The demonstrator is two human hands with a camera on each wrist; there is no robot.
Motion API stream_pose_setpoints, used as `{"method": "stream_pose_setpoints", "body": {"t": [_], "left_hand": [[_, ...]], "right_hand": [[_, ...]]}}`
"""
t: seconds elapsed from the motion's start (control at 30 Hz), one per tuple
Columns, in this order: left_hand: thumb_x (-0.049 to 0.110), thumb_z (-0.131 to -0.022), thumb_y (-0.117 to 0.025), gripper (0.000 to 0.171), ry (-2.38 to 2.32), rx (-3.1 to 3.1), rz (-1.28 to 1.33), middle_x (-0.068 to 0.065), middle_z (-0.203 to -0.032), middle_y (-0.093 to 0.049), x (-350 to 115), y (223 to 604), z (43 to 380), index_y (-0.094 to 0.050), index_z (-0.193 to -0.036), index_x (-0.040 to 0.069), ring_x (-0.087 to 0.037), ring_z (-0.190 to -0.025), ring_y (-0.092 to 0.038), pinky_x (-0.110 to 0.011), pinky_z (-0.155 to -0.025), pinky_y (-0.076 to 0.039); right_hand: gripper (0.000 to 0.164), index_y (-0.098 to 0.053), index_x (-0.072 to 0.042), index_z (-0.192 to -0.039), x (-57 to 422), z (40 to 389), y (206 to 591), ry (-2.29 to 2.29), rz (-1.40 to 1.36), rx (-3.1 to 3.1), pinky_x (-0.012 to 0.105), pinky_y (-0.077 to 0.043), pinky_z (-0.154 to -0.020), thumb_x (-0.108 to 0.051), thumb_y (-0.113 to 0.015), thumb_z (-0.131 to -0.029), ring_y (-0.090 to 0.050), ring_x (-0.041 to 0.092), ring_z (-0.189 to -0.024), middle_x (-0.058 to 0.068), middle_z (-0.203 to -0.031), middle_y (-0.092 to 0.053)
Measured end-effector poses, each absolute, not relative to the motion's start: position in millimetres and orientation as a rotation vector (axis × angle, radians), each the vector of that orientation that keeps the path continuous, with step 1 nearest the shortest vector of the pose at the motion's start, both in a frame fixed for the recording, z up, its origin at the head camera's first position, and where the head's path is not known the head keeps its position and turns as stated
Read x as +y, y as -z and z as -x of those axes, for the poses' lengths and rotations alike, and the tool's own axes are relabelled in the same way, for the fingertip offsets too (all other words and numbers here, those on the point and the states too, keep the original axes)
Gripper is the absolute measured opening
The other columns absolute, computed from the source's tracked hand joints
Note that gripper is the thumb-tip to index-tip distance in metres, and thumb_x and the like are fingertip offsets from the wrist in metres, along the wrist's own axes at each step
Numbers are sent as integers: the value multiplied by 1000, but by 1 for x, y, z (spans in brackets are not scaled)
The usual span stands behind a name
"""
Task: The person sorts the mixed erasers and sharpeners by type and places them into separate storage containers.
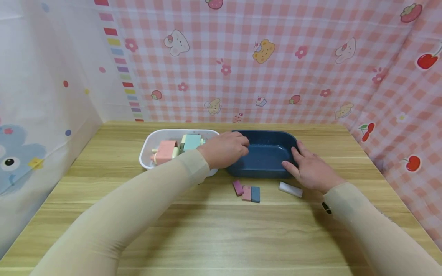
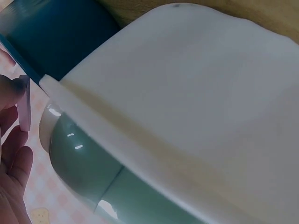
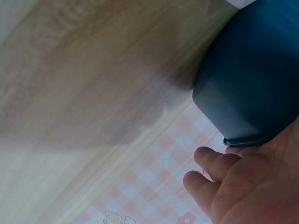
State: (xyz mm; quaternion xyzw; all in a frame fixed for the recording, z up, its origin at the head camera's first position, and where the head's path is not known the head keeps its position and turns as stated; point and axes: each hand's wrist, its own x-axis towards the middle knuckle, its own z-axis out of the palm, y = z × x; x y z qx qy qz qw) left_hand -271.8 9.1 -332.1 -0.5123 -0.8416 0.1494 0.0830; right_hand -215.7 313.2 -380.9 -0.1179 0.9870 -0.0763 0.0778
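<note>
My left hand (image 1: 226, 148) is over the left end of a dark blue plastic tray (image 1: 260, 173). In the left wrist view, its fingertips and thumb pinch a small flat pale-lilac eraser (image 2: 24, 105); the head view hides this piece behind the hand. My right hand (image 1: 312, 168) rests on the tray's right end, thumb and index fingertip over the rim. Its other fingers (image 3: 217, 165) stick out loosely past the tray in the right wrist view. In front of the tray lie a purple eraser (image 1: 238, 188), a pink eraser (image 1: 246, 193), a blue-grey eraser (image 1: 255, 194) and a white eraser (image 1: 291, 189).
Left of the blue tray stands a white tray (image 1: 146, 147). Inside it are a pink boxy item (image 1: 166, 149) and a mint-green one (image 1: 192, 142), both with cream parts. A checked cloth (image 1: 241, 84) hangs behind the wooden table (image 1: 214, 237).
</note>
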Motion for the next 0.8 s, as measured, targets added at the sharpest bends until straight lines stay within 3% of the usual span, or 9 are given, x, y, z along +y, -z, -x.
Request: {"method": "stream_pose_setpoints", "body": {"t": [0.5,0.8], "left_hand": [[26,-107,-62,27,-397,-2546,1498,1,-136,-70,8,332,268,-77,-130,22,-18,-127,-63,-35,-115,-50],[31,-105,-66,28,-244,-2459,1584,0,-124,-75,-4,335,257,-78,-126,17,-19,-116,-68,-36,-108,-54]], "right_hand": [[94,-20,8,-163,312,214,380,232,367,2957,69,-19,-126,-68,-26,-108,-18,55,-157,31,-173,1],[96,-18,8,-164,313,215,380,252,363,2953,69,-18,-126,-70,-24,-107,-14,56,-158,31,-174,2]]}}
